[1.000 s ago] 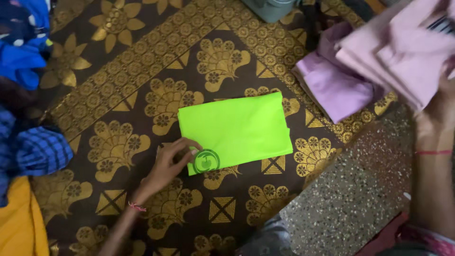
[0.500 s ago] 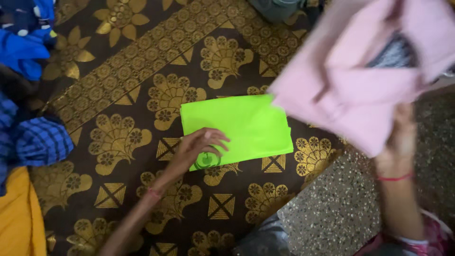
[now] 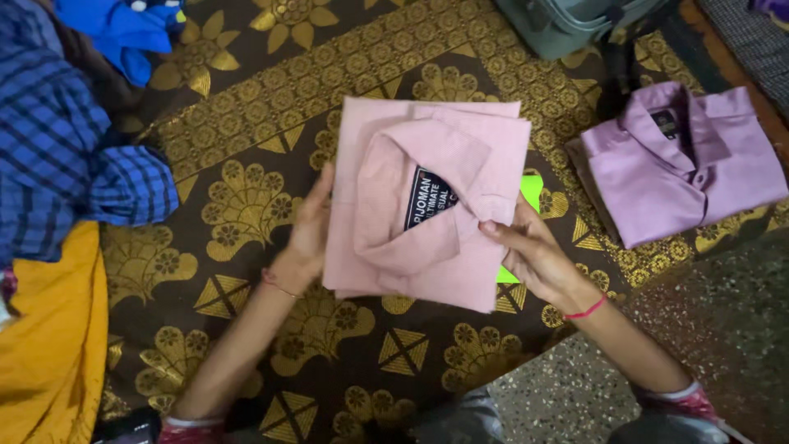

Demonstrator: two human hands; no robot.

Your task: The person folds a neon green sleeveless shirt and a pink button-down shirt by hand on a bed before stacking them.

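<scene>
A folded pale pink shirt [image 3: 427, 164] with a dark collar label lies on top of a folded neon green cloth [image 3: 532, 191], of which only slivers show at the right edge. My left hand [image 3: 306, 234] presses flat against the pink shirt's left edge. My right hand [image 3: 534, 259] rests on its lower right corner, fingers on the cloth. Both hands touch the shirt; neither lifts it.
A folded lilac shirt [image 3: 682, 160] lies to the right. A blue checked garment [image 3: 57, 156], a bright blue cloth [image 3: 123, 29] and a yellow cloth [image 3: 45, 345] are piled at the left. All rest on a brown and gold patterned mat [image 3: 246, 107]. Speckled floor [image 3: 723, 329] lies at the lower right.
The pink shirt came down from my raised right hand onto the green cloth. My left hand moved from the green cloth to the shirt's left edge. The camera view shifted.
</scene>
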